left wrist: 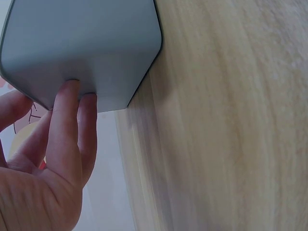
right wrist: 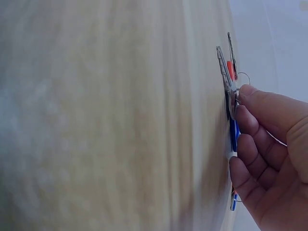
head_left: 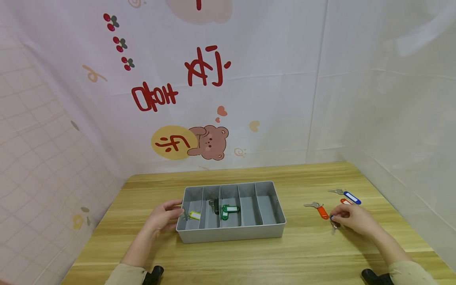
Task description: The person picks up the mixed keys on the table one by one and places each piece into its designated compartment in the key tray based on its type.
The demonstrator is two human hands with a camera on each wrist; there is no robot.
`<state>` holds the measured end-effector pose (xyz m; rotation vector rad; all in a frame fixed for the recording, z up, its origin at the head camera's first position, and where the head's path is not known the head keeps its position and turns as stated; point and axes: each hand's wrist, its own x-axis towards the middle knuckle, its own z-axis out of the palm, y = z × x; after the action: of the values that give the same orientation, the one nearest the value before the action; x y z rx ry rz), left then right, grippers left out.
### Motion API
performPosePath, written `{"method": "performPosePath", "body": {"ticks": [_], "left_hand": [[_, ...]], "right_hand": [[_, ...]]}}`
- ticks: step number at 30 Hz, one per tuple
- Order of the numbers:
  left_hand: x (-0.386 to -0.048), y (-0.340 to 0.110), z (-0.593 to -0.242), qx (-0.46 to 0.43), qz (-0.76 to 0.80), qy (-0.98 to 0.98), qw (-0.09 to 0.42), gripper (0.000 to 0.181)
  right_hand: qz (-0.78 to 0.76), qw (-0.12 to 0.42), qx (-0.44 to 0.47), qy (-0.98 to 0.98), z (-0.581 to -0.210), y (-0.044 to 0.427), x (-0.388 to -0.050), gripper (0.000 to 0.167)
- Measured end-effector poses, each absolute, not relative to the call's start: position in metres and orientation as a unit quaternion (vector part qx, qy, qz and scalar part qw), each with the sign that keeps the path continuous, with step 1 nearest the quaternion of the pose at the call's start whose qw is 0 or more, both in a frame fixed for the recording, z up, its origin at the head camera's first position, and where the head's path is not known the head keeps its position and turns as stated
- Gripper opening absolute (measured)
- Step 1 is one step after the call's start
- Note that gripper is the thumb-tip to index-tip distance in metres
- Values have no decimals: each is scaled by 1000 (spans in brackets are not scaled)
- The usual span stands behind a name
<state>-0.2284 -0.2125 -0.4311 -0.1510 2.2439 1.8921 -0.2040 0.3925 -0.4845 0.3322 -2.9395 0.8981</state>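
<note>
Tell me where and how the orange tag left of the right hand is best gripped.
Probably by the long edges of the orange tag, pinched from above and the right, where the right hand is: it lies flat on the table, its broad body nearer the person, while its slim key points left, offering less to grip.

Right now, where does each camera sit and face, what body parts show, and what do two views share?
Head: on the person's head, looking forward and down at the gray tray and tabletop; left hand, right hand and forearms show.
Left wrist: on that wrist, facing the tray's outside; the left hand shows touching it.
Right wrist: on that wrist, looking along the tabletop; the right hand shows, pinching a key.
Head and right wrist share that hand and key.
</note>
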Motion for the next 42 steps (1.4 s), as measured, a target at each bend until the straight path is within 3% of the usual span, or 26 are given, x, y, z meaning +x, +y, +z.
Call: {"method": "performPosePath", "body": {"ticks": [16, 42], "left_hand": [[-229, -212, -431, -47, 650, 751, 108, 57], [-229, -213, -431, -51, 647, 754, 106, 53]], "right_hand": [[282, 84, 99, -951, -482, 395, -200, 6], [309, 112, 35, -944, -464, 392, -191, 14]]}}
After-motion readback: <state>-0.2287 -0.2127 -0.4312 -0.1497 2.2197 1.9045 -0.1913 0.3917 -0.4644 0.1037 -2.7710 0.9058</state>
